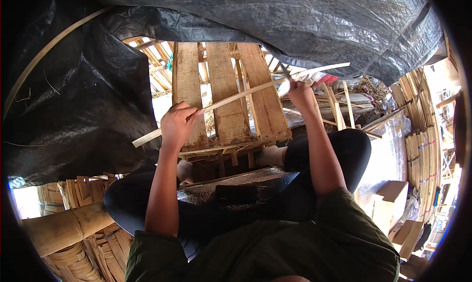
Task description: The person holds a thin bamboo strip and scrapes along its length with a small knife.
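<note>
Left hand [178, 123] is clamping strip [236, 97]; right hand [302, 94] is gripping knife [285, 71], right of that grip. Strip twisting could skid knife.

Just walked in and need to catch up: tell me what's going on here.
A seated person grips a long pale strip toward its left end with the left hand. The right hand, farther along, holds a dark narrow tool, possibly a knife; whether it touches the strip is hard to tell. The strip slants over wooden planks, with black sheeting on the left.
</note>
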Tool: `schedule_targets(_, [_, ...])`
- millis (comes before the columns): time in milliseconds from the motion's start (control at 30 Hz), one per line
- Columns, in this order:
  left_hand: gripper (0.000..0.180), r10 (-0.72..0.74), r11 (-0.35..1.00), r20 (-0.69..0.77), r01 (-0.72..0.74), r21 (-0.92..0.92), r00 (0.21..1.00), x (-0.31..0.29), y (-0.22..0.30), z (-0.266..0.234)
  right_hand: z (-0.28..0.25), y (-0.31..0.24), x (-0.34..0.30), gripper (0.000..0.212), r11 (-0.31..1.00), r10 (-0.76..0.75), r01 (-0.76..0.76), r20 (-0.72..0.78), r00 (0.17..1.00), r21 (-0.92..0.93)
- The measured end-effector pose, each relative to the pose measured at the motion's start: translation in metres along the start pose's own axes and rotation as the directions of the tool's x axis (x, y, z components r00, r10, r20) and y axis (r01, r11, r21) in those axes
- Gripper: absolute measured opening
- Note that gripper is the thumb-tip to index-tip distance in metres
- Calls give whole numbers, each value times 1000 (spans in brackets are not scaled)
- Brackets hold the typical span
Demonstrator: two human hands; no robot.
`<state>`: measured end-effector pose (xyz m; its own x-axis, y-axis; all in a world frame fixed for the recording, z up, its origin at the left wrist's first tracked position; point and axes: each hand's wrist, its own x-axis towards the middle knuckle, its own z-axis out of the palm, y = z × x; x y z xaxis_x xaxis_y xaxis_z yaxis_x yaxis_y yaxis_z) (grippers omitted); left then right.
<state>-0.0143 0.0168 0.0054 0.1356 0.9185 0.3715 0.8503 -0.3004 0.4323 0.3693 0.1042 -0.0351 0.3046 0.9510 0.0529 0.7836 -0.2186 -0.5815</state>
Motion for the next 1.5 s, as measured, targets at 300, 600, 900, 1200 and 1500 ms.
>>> schedule_targets(300, [24,-86,996,15,86,-21,996,2,7,5,0,6,7,53,988,102,-96,-46,994,117])
schedule_targets(600, [26,-106,994,36,106,-3,994,-2,0,6,-2,-15,-3,52,965,178,-207,177,968,160])
schedule_targets(900, [27,-108,994,15,108,7,994,0,0,4,-11,-6,8,53,962,203,-234,208,957,138])
schedule_targets(1200, [29,-124,992,35,125,-14,992,-1,0,5,-12,-7,11,55,953,277,-296,222,935,60])
schedule_targets(1500, [30,-137,990,64,139,-20,989,10,10,9,-8,21,22,55,967,-78,112,151,985,-229])
